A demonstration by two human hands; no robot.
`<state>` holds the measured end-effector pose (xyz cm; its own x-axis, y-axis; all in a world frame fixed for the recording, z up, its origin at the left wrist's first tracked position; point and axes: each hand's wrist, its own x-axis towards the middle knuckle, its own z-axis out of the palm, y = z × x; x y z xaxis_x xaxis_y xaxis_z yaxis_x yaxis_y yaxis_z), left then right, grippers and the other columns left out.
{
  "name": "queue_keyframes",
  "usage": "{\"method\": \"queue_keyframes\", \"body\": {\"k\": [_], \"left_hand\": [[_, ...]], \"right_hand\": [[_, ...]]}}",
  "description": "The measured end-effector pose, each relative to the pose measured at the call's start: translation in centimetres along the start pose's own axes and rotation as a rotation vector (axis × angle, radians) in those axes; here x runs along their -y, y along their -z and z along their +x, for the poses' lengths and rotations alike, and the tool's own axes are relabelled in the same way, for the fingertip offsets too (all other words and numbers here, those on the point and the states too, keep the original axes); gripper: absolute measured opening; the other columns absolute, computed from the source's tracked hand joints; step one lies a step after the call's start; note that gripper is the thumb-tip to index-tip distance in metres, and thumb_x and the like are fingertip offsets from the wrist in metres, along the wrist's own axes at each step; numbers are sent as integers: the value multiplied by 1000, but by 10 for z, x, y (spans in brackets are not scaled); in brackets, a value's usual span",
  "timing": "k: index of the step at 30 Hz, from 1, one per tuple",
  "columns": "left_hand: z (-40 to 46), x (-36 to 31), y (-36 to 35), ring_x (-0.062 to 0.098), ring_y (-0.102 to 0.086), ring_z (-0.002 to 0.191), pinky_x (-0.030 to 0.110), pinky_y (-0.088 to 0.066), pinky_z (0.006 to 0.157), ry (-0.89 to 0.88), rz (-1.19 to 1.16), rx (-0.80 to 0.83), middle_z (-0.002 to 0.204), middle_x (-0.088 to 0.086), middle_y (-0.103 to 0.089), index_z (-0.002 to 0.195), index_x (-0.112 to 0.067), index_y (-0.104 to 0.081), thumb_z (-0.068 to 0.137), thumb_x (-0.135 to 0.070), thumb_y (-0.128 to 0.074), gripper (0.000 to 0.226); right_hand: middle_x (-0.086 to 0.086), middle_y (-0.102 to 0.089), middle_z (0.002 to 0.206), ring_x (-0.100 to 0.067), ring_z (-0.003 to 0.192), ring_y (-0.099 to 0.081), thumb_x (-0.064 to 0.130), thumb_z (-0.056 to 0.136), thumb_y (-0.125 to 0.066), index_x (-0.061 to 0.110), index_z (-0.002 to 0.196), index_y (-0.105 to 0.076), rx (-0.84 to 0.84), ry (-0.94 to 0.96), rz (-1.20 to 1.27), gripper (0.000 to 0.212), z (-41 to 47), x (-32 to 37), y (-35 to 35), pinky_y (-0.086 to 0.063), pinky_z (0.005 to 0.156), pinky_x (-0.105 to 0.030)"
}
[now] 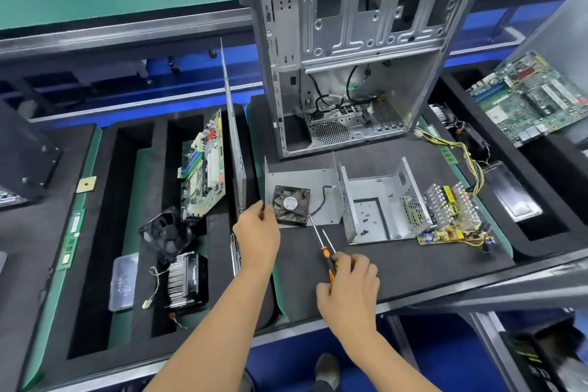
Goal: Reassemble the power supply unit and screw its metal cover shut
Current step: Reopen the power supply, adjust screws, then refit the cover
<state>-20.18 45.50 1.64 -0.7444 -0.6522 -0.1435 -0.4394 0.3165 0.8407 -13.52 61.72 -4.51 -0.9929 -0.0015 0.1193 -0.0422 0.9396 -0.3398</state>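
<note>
The power supply lies in parts on the black mat. Its metal cover is flat with a black fan on it. My left hand pinches the cover's near-left edge. To the right stands the open metal housing with loose screws inside. The supply's circuit board, with a yellow wire bundle, leans against the housing's right side. My right hand grips the orange handle of a screwdriver, its shaft pointing at the fan. A second thin shaft lies beside it.
An empty computer case stands behind the parts. A motherboard and a metal side panel stand in foam slots at left, near a loose fan and heatsink. Another motherboard leans at right.
</note>
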Motion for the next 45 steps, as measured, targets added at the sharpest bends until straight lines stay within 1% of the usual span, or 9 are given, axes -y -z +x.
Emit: {"method": "queue_keyframes", "body": {"k": [4,13,17,21,26,30,35,41,45], "left_hand": [[-4,6,3,19,-46,70,29,-38,67,9,-27,31,71,11,-64,92,1,-67,102,-22,-50,30],[-4,8,6,14,-55,88,23,-39,84,39,-33,75,79,-16,-56,131,-8,-63,103,-26,-51,36],[-9,12,5,9,-56,99,22,-40,90,59,-43,114,110,0,-68,141,-8,-54,102,-28,-52,44],[-14,18,2,17,-53,90,26,-40,74,69,-37,124,81,-13,-56,103,-32,-64,100,-27,-54,11],[-18,19,5,17,-58,117,21,-39,94,107,-37,141,125,3,-66,143,-8,-50,101,-31,-54,49],[-20,22,4,17,-59,98,25,-42,79,68,-19,123,96,-9,-68,118,-14,-65,101,-34,-52,30],[-20,21,2,21,-63,101,31,-43,84,65,10,114,90,-9,-68,107,-12,-67,101,-33,-52,27],[-20,15,2,16,-57,103,29,-41,90,88,39,106,113,1,-67,132,-10,-58,102,-38,-51,42],[-12,5,-3,33,-60,96,33,-39,75,33,147,96,89,6,-67,107,-6,-64,102,-38,-47,36]], "right_hand": [[-6,-54,96,-25,80,-48,43,75,-78,15,103,-63,-27,84,-42,43,8,-11,-4,-46,63,-37],[0,-61,98,-23,81,-53,19,68,-83,16,95,-67,-50,503,75,32,12,-44,-5,-48,62,-35],[1,-64,104,-23,86,-53,16,77,-80,15,101,-70,-84,598,74,26,25,-35,-6,-45,64,-34],[1,-64,109,-23,93,-58,27,80,-80,18,102,-71,-115,512,63,25,29,-26,-10,-46,74,-36],[-1,-59,106,-25,90,-53,43,82,-72,20,107,-65,-56,346,9,35,19,-38,-7,-43,73,-37],[-3,-61,103,-25,86,-55,38,76,-83,17,111,-69,-23,375,28,43,23,-37,-3,-48,66,-37],[-6,-63,106,-30,88,-60,28,70,-90,15,107,-72,-38,394,71,43,38,-25,-2,-51,66,-39],[-8,-54,114,-27,101,-49,44,78,-78,17,107,-65,-109,284,131,42,28,-22,2,-44,81,-44],[-14,-49,116,-30,103,-47,37,85,-75,8,121,-56,-220,129,281,50,48,-17,20,-44,84,-43]]}}
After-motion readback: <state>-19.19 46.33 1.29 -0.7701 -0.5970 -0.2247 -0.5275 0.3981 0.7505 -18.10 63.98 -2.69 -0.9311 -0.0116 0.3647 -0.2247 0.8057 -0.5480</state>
